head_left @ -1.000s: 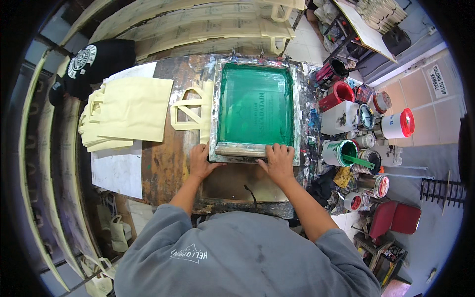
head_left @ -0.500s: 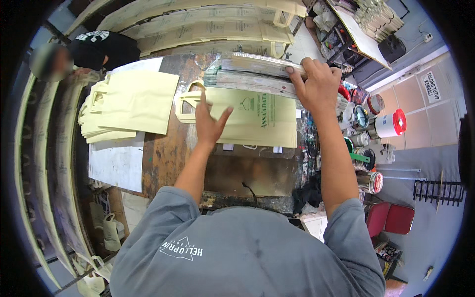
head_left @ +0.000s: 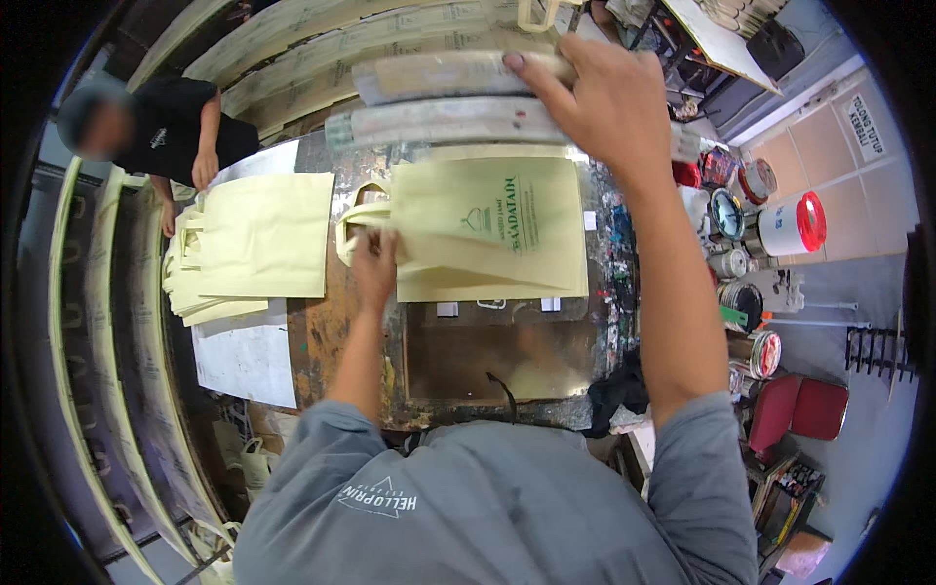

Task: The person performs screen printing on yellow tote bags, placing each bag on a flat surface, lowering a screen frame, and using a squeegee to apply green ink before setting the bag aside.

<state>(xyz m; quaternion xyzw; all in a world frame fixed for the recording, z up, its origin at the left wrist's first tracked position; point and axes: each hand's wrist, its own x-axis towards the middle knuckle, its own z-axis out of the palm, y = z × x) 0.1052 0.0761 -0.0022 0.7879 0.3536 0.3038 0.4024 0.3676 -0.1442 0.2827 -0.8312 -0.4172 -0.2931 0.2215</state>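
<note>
A cream tote bag (head_left: 439,273) with a green print lies on the worktable (head_left: 322,336) in front of me. My left hand (head_left: 373,263) is at its left end, fingers curled at the handles (head_left: 363,213) and partly blurred. The bag's surface ripples beside that hand. Beyond the bag, my right hand (head_left: 609,102) grips the near edge of a raised screen-printing frame (head_left: 429,122), thumb on top. The frame is tilted up, smeared by motion, and its far side is hidden. A stack of cream bags (head_left: 268,239) lies to the left.
Paint tubs and jars (head_left: 785,229) crowd the table's right side. Another person (head_left: 185,127) stands at the far left by the stack. Racks of bags (head_left: 151,322) line the left and back. A dark cloth (head_left: 619,395) lies at the near right corner.
The frame has risen and moved away with my right hand, uncovering more of the bag. My left hand has lowered and its spread fingers have curled. The other person has straightened up.
</note>
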